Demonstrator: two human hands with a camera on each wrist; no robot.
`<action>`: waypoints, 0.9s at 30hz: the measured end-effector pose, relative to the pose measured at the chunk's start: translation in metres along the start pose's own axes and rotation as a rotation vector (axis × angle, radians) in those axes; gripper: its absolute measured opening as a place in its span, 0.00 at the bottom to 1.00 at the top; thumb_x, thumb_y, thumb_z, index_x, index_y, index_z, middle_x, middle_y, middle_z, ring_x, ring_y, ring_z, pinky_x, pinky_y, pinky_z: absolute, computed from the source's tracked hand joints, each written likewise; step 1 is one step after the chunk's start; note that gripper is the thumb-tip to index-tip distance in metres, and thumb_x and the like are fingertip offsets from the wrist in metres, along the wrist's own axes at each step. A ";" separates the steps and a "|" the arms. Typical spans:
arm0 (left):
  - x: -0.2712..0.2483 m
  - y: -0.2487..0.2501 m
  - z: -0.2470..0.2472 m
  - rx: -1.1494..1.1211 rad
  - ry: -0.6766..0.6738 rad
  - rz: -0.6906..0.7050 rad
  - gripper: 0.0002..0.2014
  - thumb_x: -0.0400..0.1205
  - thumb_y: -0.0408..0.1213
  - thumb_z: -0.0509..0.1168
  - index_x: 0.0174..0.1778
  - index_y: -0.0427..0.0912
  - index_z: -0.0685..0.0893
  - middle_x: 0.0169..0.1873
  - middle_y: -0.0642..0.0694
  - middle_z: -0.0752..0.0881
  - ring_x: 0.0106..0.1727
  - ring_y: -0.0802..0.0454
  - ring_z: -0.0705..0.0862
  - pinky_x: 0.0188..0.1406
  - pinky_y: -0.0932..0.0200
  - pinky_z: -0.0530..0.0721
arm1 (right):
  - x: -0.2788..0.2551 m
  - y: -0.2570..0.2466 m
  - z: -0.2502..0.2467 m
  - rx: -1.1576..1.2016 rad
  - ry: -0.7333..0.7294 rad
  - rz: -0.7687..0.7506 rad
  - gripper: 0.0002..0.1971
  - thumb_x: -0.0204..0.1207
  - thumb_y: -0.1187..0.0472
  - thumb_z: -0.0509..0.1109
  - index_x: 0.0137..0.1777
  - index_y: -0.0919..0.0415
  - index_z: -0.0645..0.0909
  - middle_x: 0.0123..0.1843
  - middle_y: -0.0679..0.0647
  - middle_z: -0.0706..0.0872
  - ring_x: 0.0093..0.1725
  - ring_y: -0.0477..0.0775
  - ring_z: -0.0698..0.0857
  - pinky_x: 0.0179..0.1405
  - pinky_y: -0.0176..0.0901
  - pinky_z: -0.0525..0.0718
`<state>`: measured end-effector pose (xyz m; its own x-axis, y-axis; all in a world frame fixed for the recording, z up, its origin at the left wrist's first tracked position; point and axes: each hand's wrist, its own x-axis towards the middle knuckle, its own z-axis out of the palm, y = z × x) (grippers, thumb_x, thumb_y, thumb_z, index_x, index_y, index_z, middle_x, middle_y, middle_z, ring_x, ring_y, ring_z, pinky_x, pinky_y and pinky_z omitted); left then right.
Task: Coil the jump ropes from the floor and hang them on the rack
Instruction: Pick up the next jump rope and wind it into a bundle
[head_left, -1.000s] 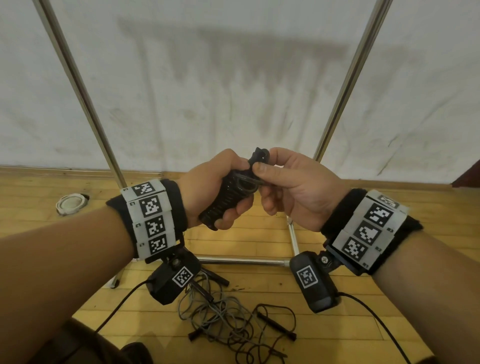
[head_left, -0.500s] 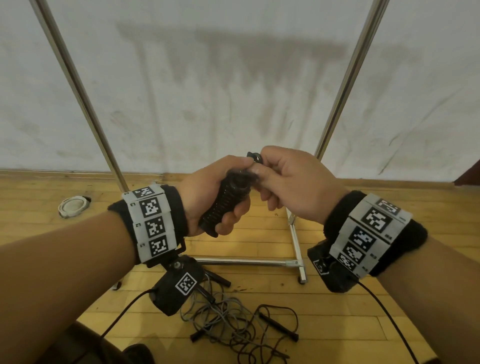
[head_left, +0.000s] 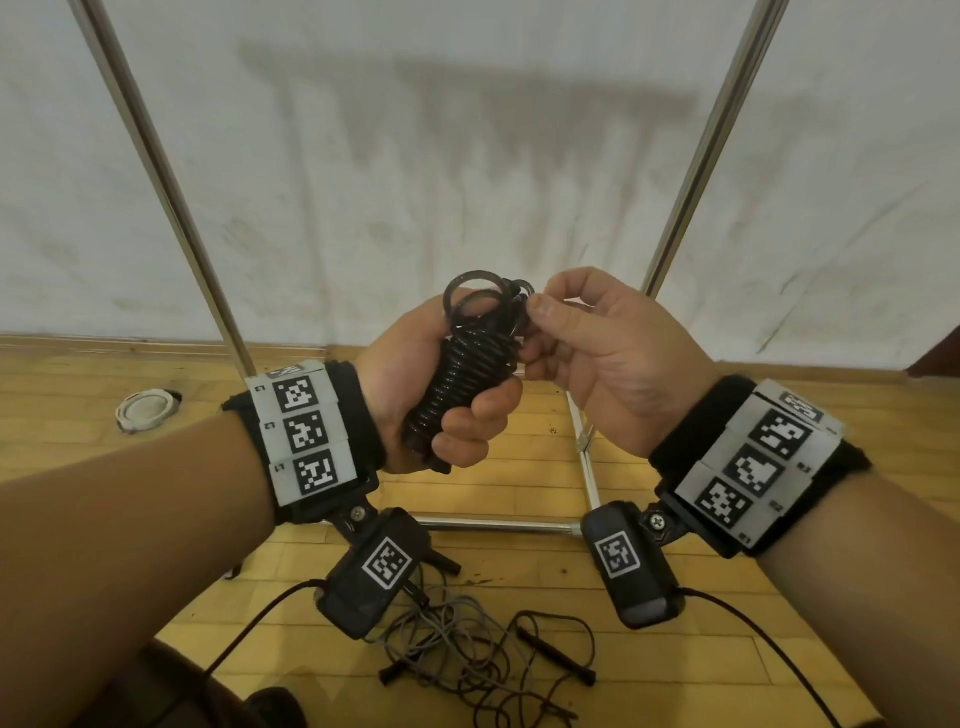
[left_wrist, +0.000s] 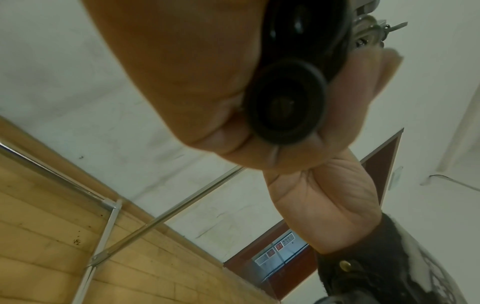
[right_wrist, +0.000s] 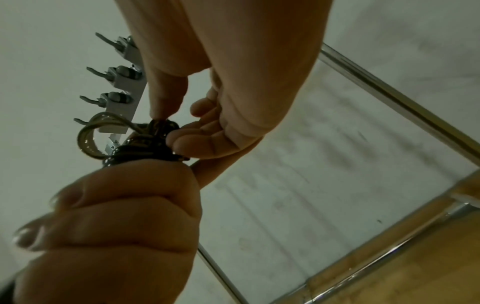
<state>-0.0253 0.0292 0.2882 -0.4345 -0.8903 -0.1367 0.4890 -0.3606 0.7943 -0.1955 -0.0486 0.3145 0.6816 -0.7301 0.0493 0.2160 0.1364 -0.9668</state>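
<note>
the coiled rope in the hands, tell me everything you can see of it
The coiled rope is a black bundle, its glossy cord wound in tight turns around the handles. It tilts, top end up, with a few loose loops standing out there. The left hand grips its middle; the right hand pinches the cord at the top. A round black handle end pokes out below the fist.

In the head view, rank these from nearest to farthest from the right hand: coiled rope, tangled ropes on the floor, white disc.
1. Coiled rope: pinched at its top by the right hand.
2. Tangled ropes: on the floor, below the hand.
3. White disc: on the floor, far left by the wall.
</note>
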 end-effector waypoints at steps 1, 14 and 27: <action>0.000 0.000 0.001 -0.003 -0.003 0.001 0.21 0.80 0.58 0.66 0.51 0.41 0.81 0.24 0.44 0.81 0.16 0.54 0.76 0.15 0.67 0.74 | 0.001 0.001 0.000 0.027 0.009 0.004 0.17 0.71 0.62 0.74 0.58 0.63 0.76 0.40 0.62 0.82 0.34 0.53 0.82 0.35 0.45 0.82; 0.002 0.011 0.002 0.050 0.227 0.156 0.22 0.86 0.61 0.61 0.50 0.44 0.85 0.23 0.44 0.80 0.16 0.52 0.75 0.14 0.65 0.73 | 0.008 0.003 0.003 0.079 0.005 0.008 0.14 0.76 0.70 0.72 0.59 0.62 0.77 0.38 0.59 0.76 0.31 0.51 0.72 0.33 0.44 0.72; -0.005 0.020 -0.019 0.340 0.448 0.235 0.30 0.81 0.64 0.70 0.60 0.39 0.84 0.31 0.40 0.83 0.22 0.48 0.78 0.19 0.58 0.79 | 0.016 0.022 -0.019 -0.233 0.088 0.129 0.10 0.82 0.75 0.69 0.60 0.67 0.79 0.39 0.61 0.82 0.32 0.55 0.82 0.34 0.49 0.82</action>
<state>0.0007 0.0211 0.2931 0.0527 -0.9923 -0.1121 0.2323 -0.0970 0.9678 -0.1935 -0.0701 0.2892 0.6275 -0.7733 -0.0905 -0.0422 0.0823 -0.9957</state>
